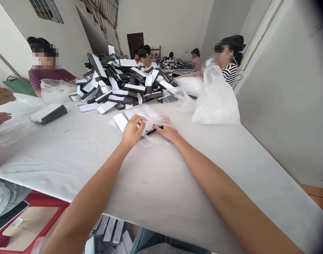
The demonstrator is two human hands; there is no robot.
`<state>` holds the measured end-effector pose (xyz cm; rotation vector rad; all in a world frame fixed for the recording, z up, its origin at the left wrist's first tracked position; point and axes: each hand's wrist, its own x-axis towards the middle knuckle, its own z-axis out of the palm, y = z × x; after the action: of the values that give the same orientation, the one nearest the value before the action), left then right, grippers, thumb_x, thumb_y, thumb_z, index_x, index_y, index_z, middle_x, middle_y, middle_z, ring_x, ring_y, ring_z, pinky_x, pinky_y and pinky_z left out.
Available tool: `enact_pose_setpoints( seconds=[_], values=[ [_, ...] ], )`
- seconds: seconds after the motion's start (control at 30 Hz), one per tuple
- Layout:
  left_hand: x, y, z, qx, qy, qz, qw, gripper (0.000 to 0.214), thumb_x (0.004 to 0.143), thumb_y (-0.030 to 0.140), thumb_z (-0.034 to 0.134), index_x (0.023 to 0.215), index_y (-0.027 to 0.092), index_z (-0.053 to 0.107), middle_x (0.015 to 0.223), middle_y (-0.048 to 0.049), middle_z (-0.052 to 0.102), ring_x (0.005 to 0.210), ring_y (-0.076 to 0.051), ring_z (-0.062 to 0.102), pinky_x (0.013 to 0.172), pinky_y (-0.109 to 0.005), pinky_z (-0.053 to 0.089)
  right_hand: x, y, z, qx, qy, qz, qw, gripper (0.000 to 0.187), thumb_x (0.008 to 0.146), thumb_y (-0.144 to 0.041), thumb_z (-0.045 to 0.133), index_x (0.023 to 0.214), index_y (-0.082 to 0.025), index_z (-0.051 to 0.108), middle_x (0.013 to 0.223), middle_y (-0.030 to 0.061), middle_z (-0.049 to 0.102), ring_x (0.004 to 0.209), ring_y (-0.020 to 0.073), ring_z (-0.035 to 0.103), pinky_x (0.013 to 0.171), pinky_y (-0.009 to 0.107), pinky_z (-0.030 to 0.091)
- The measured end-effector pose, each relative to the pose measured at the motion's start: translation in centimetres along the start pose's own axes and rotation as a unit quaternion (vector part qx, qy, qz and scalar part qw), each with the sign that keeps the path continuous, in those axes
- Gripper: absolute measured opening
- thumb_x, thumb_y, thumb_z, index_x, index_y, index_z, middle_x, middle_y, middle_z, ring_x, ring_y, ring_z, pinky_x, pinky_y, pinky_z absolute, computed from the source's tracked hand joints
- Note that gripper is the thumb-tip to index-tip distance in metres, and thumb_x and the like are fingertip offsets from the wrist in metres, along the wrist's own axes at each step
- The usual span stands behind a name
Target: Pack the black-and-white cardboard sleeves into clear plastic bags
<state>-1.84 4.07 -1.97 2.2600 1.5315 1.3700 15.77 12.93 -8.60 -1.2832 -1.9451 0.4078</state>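
A flat black-and-white box (121, 122) lies on the white-covered table (79, 158), mostly inside a clear plastic bag (148, 118). Its white end shows at the left, and a black edge shows near my right hand. My left hand (133, 131) has its fingers curled over the bag on top of the box. My right hand (166, 131) presses on the bag close beside the left, its fingertips by the black edge. Both forearms reach in from the bottom of the view.
A large heap of black-and-white boxes (119, 81) rises just beyond my hands. Loose plastic bags (216, 100) lie to its right. A co-worker's hands (1, 102) are at the left edge, near a bagged box (48, 113). Other people sit along the table.
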Motion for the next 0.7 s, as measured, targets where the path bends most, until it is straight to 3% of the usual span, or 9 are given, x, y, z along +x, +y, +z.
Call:
enact_pose_setpoints(
  seconds=[0.07, 0.13, 0.23, 0.3, 0.4, 0.47, 0.6, 0.7],
  values=[
    [-0.5, 0.3, 1.1, 0.041, 0.023, -0.036, 0.998, 0.023, 0.094, 0.034, 0.043, 0.097, 0.019, 0.061, 0.101, -0.0067, 0.061, 0.087, -0.02, 0.058, 0.076, -0.034, 0.047, -0.3, 0.4, -0.1, 0.013, -0.008, -0.004, 1.0, 0.044, 0.091, -0.045, 0.049, 0.13, -0.026, 0.054, 0.137, 0.0053, 0.053, 0.128, 0.0211, 0.046, 0.108, 0.034, 0.036],
    [-1.1, 0.5, 2.5, 0.106, -0.002, -0.055, 0.993, 0.024, 0.09, 0.036, 0.052, 0.104, 0.018, 0.059, 0.107, -0.0096, 0.06, 0.096, -0.026, 0.057, 0.084, -0.04, 0.046, -0.6, 0.5, -0.4, 0.018, -0.009, 0.002, 1.0, 0.038, 0.095, -0.037, 0.041, 0.128, -0.024, 0.056, 0.131, 0.006, 0.057, 0.123, 0.0211, 0.05, 0.104, 0.034, 0.04],
    [-1.7, 0.0, 3.9, 0.203, -0.065, -0.037, 0.976, 0.036, 0.081, 0.033, 0.065, 0.112, 0.018, 0.057, 0.116, -0.0122, 0.059, 0.107, -0.033, 0.052, 0.092, -0.045, 0.042, -1.1, -0.2, -0.9, 0.006, -0.005, 0.004, 1.0, 0.04, 0.093, -0.026, 0.04, 0.131, -0.025, 0.052, 0.132, 0.0062, 0.053, 0.11, 0.0199, 0.057, 0.096, 0.034, 0.045],
    [-1.8, -0.9, 4.0, 0.243, -0.077, -0.01, 0.967, 0.03, 0.081, 0.027, 0.064, 0.11, 0.02, 0.059, 0.116, -0.0119, 0.058, 0.11, -0.033, 0.05, 0.093, -0.046, 0.042, -1.3, -0.9, -1.0, -0.022, -0.004, -0.014, 1.0, 0.04, 0.092, -0.024, 0.041, 0.13, -0.027, 0.052, 0.137, 0.0055, 0.047, 0.105, 0.019, 0.058, 0.095, 0.034, 0.045],
    [-1.5, -2.4, 2.9, 0.266, -0.074, 0.006, 0.961, 0.014, 0.086, 0.021, 0.055, 0.098, 0.022, 0.063, 0.11, -0.0104, 0.061, 0.108, -0.031, 0.051, 0.092, -0.045, 0.041, -1.7, -2.1, -1.1, -0.092, 0.008, -0.07, 0.993, 0.033, 0.09, -0.02, 0.041, 0.116, -0.024, 0.061, 0.13, 0.0076, 0.05, 0.11, 0.0224, 0.053, 0.1, 0.038, 0.041],
    [-1.4, -2.7, 1.8, 0.246, -0.05, -0.026, 0.968, 0.011, 0.089, 0.022, 0.052, 0.09, 0.021, 0.063, 0.106, -0.0099, 0.062, 0.105, -0.03, 0.052, 0.091, -0.045, 0.042, -2.5, -2.8, -1.2, -0.118, 0.03, -0.119, 0.985, 0.032, 0.087, -0.017, 0.042, 0.112, -0.021, 0.062, 0.125, 0.0094, 0.054, 0.117, 0.0252, 0.047, 0.104, 0.04, 0.037],
    [-2.7, -1.2, -1.0, 0.157, 0.031, -0.1, 0.982, 0.021, 0.095, 0.03, 0.043, 0.086, 0.02, 0.059, 0.101, -0.0088, 0.062, 0.098, -0.027, 0.053, 0.087, -0.043, 0.043, -5.8, -4.1, -2.3, -0.086, 0.009, -0.202, 0.976, 0.044, 0.086, -0.015, 0.041, 0.128, -0.019, 0.053, 0.126, 0.0104, 0.055, 0.12, 0.0253, 0.046, 0.104, 0.04, 0.038],
    [-4.8, 0.5, -2.6, 0.125, 0.034, -0.066, 0.989, 0.017, 0.094, 0.033, 0.045, 0.088, 0.021, 0.055, 0.099, -0.0065, 0.06, 0.097, -0.025, 0.053, 0.086, -0.039, 0.043, -9.3, -5.4, -3.9, -0.039, -0.043, -0.256, 0.965, 0.046, 0.09, -0.016, 0.037, 0.134, -0.022, 0.046, 0.128, 0.0083, 0.056, 0.119, 0.0226, 0.05, 0.1, 0.039, 0.043]
  ],
)
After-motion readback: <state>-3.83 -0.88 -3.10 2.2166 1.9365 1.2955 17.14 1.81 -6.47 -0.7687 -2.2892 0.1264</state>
